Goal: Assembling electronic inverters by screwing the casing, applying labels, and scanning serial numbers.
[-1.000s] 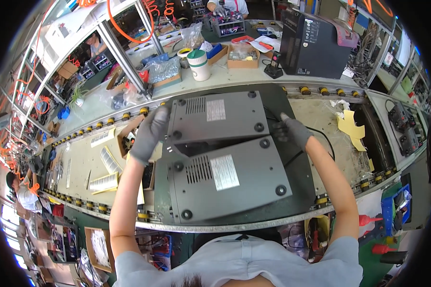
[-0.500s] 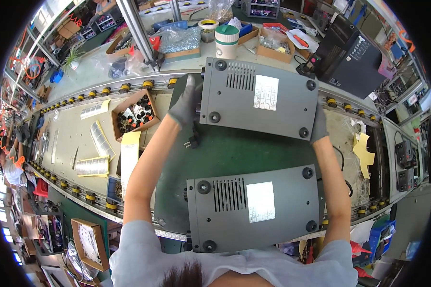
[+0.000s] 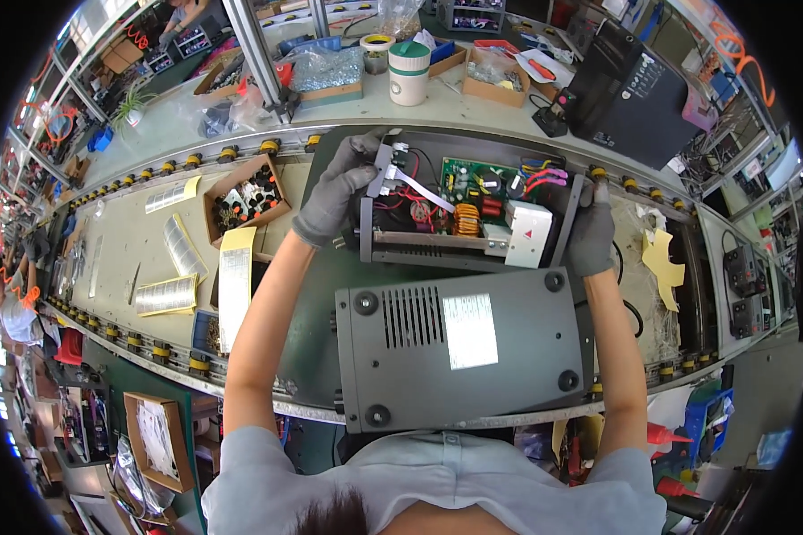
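Grey-gloved, our left hand (image 3: pixel 337 192) grips the open unit (image 3: pixel 471 218) at nine o'clock, our right hand (image 3: pixel 593 234) at three; apparently steadying it beyond the closed unit (image 3: pixel 419 366), we next need care (exposed wires (image 3: pixel 549 177)).

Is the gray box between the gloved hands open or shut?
Open: the box shows its green circuit board and copper-colored coil uncovered.

Behind closed case (image 3: pixel 419 361), between left hand (image 3: pixel 335 192) and right hand (image 3: pixel 591 227): open case (image 3: pixel 467 217). To the left: box (image 3: pixel 245 198). Farther behind, on table (image 3: pixel 343 116): cup (image 3: pixel 409 78), with computer (image 3: pixel 633 102) at right.
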The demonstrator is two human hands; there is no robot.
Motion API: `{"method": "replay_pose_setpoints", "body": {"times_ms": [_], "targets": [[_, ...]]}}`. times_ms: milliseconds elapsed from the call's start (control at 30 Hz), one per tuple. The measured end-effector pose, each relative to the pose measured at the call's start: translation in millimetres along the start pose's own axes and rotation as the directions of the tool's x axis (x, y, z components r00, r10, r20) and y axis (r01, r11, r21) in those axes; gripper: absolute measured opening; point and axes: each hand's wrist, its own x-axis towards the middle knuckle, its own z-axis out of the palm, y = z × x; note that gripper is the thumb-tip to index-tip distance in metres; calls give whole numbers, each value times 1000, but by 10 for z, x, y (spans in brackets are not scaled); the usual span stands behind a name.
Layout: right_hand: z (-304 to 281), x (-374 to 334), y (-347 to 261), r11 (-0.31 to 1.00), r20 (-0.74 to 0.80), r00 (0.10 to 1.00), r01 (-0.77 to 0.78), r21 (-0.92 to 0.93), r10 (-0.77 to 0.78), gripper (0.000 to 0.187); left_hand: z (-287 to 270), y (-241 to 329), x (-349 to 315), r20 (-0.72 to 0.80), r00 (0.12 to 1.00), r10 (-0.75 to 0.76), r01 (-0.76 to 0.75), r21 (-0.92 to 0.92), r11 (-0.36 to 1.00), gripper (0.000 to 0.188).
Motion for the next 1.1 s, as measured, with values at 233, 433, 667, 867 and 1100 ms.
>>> {"method": "replay_pose_setpoints", "body": {"times_ms": [233,433,667,867,1100], "targets": [[211,-241,17,989,-81,986,-146,2,146,38,158,-15,-94,-131,984,-120,120,-7,993,49],[444,80,-218,928,73,942,-306,-211,327,52,348,122,120,-253,920,-297,223,-283,933,53],[570,-43,-5,980,51,989,-147,134,141,43,249,-49,43,-265,958,-107,38,-255,966,44],[-389,363,504,928,-182,978,28,-371,-102,44,164,-308,165,-272,962,22,24,166,986,41],[-165,-827,-467,218,-296,770,-485,-847,565,45,-225,583,-1392,-326,556,-764,827,303,473,85]]}}
